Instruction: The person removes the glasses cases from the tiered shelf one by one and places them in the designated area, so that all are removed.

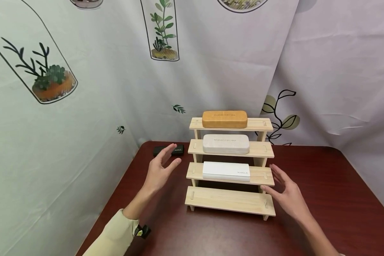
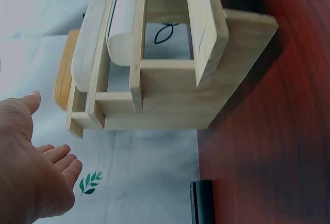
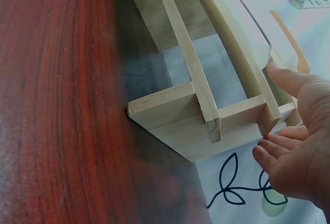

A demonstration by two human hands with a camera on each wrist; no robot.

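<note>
Evidently I'm seeing three tan-or-white oblong cases [image 1: 226, 144] on the stepped pale-wood rack [image 1: 230, 200], one oblong black case [image 1: 179, 150] seemingly remaining, both hands [image 1: 158, 172] [image 1: 289, 197] spread, empty.

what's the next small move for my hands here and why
Probably reach the left hand to the black case: it lies on the table beyond that hand, which holds nothing, and the bottom step bears no case, while those above bear the orange case, cream case and white case.

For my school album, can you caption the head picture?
Left hand and right hand flank a wooden stand holding three cases.
</note>
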